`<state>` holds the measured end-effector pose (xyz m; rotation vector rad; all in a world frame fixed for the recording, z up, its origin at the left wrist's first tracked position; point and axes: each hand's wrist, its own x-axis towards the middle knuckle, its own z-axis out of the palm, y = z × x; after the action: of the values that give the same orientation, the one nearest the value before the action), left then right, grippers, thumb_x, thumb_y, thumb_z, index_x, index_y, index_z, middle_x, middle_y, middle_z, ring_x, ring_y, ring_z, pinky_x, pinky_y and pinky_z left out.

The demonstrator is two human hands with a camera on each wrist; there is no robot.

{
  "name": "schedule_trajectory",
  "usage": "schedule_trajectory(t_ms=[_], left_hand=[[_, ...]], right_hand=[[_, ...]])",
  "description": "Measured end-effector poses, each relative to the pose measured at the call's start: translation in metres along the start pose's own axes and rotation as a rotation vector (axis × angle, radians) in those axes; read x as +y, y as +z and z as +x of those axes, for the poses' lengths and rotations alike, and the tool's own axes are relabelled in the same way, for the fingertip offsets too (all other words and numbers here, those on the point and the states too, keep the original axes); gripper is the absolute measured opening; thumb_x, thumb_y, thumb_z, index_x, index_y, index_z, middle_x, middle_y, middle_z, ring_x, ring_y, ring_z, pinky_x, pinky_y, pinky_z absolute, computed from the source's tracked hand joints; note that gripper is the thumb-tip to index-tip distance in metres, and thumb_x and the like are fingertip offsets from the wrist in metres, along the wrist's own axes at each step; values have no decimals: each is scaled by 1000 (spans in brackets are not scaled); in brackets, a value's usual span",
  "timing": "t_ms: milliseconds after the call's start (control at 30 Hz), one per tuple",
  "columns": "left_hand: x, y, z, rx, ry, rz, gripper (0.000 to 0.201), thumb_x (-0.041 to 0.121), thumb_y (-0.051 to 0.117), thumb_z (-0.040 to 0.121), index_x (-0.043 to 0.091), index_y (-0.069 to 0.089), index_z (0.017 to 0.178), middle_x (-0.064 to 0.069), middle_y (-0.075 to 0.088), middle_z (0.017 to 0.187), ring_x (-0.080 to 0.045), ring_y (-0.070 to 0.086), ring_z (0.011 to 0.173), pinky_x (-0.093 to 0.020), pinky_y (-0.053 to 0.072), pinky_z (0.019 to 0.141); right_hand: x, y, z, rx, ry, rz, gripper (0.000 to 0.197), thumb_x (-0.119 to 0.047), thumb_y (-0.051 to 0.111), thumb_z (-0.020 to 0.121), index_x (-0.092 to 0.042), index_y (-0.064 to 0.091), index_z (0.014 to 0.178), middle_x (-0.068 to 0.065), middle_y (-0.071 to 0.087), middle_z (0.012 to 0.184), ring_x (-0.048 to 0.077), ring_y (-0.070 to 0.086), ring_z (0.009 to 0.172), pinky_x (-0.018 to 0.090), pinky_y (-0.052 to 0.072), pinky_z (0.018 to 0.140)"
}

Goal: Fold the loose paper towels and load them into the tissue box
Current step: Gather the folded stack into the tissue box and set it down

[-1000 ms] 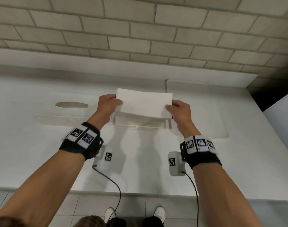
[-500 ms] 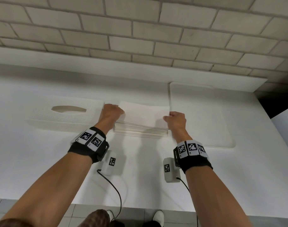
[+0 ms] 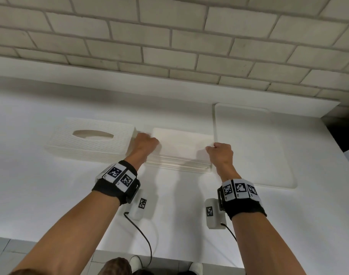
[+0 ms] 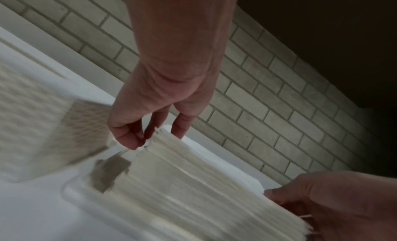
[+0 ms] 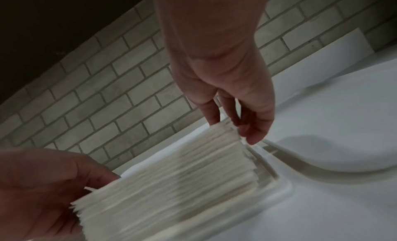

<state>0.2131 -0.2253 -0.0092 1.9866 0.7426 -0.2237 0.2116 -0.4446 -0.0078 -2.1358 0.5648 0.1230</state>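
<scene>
- The stack of paper towels (image 3: 182, 148) lay mid-table (image 3: 50, 195), seemingly on a shallow base.
- The tissue box (image 3: 90, 139) stood just left of it.
- A flat tray (image 3: 259, 147) lay just right.
- A brick wall (image 3: 169, 36) rose behind.
- The left hand (image 3: 144, 144) and right hand (image 3: 221, 153) flanked the stack's ends.

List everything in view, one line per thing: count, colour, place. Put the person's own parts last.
paper towel stack: one, white, on the counter between the hands, seated in a shallow white base tray
base tray: one, white, under the stack
tissue box cover: one, white textured with an oval slot on top, left of the stack
flat mat: one, white, right of the stack
counter: one, white, below a brick wall
brick wall: one, grey-beige, behind the counter
wrist cameras: two, white with black markers and cables, under the wrists
left hand: one, grips the stack's left end
right hand: one, grips the stack's right end
</scene>
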Motion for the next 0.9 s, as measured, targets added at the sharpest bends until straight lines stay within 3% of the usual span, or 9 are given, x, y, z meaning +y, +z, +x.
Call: schedule_trajectory(t_ms=[67,133,233,333,400,500,567,733,900], left_hand=[[6,-16,-3,32,24,-32,48,16,58,83,-3,56,127,-14,60,130,-31,58,117,-34,50,86],[12,-41,-1,72,48,-122,48,12,56,86,-2,52,132,-12,54,139,-31,51,127,-33,43,99],[18,-91,6,157,53,-261,11,7,56,91,13,62,84,2,61,91,-22,54,102,-27,41,80],[4,-142,26,247,18,-265,32,7,57,91,20,47,64,6,47,72,-19,50,95,-27,40,76],[-19,-172,44,335,-21,-238,9,11,59,89,13,63,80,0,62,89,-23,53,104,-30,42,86],[-57,-206,64,456,-67,-128,44,17,56,88,12,58,132,-10,51,140,-29,42,132,-39,41,104],[-79,-222,73,490,-134,-56,49,19,54,89,11,52,138,-13,43,146,-31,34,136,-43,37,108],[-109,-236,84,363,-237,-150,31,19,58,85,-5,57,105,-15,59,109,-34,57,99,-39,50,80],[-116,-233,87,308,-212,-284,39,19,57,83,-5,60,113,-19,64,113,-36,62,102,-33,45,73]], right_hand=[[-13,-5,-9,101,-90,-24,23,-20,56,92,-18,55,70,9,55,85,29,52,83,28,39,67],[-36,-7,-23,207,-200,53,26,-22,55,95,-6,67,111,15,60,119,31,58,108,29,41,86],[-81,12,-46,139,-327,131,29,-23,56,95,-8,66,118,11,62,122,25,58,113,24,41,88],[-118,57,-66,-141,-299,149,26,-22,56,93,-4,70,106,10,69,107,24,62,102,37,51,95],[-133,93,-76,-315,-212,140,27,-19,56,91,5,67,94,15,67,94,25,61,85,43,56,86],[-140,143,-86,-443,-81,34,19,-21,52,92,-3,58,98,11,59,97,26,58,86,30,50,67],[-139,166,-90,-467,-6,-3,35,-24,50,92,-2,55,118,11,63,112,29,61,99,34,53,78],[-134,200,-94,-399,64,-47,47,-20,45,93,-4,43,138,12,58,130,31,59,108,42,52,94],[-133,213,-98,-324,55,46,56,-21,40,96,-16,27,150,10,39,151,33,43,133,44,40,108]])
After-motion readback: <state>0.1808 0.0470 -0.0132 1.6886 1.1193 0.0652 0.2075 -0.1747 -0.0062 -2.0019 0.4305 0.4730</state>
